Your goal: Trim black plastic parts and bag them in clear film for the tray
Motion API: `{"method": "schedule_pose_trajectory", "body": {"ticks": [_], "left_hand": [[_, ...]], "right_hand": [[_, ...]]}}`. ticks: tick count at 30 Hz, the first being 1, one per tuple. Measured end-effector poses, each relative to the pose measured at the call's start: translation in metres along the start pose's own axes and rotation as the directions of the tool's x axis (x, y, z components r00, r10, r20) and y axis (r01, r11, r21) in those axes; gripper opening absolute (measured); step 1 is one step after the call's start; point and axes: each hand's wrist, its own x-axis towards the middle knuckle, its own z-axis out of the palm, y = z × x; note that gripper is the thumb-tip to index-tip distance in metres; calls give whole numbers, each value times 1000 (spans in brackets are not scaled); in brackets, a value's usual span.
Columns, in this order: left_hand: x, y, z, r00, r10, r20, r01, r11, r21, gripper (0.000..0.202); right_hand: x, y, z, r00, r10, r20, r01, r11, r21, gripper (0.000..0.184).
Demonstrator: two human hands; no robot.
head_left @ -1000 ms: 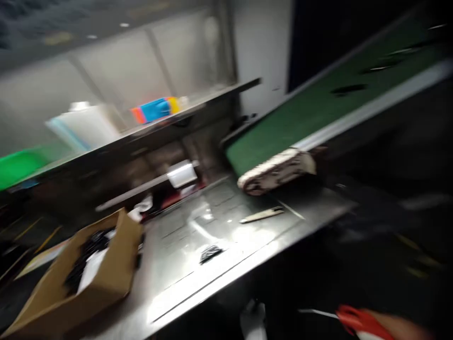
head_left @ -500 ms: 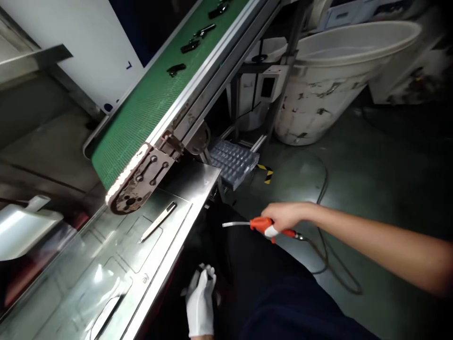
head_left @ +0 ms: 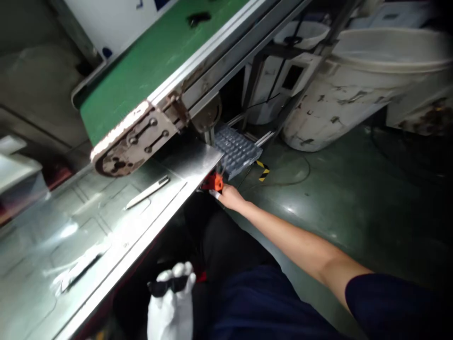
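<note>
My left hand (head_left: 169,309), in a white glove, is low in the view beside the table. Its fingers curl around a small black part (head_left: 159,288) that looks like moulded plastic; its exact kind is unclear. Bare and stretched forward, my right hand (head_left: 230,197) reaches to the table's edge under the conveyor. It grips an orange air blow gun (head_left: 214,181), partly hidden by the fingers and blurred.
A metal-edged table (head_left: 163,222) bears a utility knife or pen-like tool (head_left: 146,192) and a crumpled white item (head_left: 81,267). Above it slopes a green conveyor (head_left: 141,71) with a black part (head_left: 198,19). A clear plastic tray (head_left: 237,148) and large white tub (head_left: 318,104) stand beyond.
My right hand has carried the air blow gun forward and left to the table's edge. My left hand has turned, bringing the black part into plain view. The camera view has shifted.
</note>
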Motion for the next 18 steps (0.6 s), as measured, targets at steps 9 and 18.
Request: {"method": "schedule_pose_trajectory", "body": {"ticks": [9,18], "left_hand": [[2,23,-22,959,272,-82,-282,943,-179,33],[7,25,-36,954,275,-115,-273,961,38,40]], "right_hand": [[-86,-143,47,740,-620,260,459,748,479,20],[-77,-185,76,514,-755,406,637,654,408,8]]}}
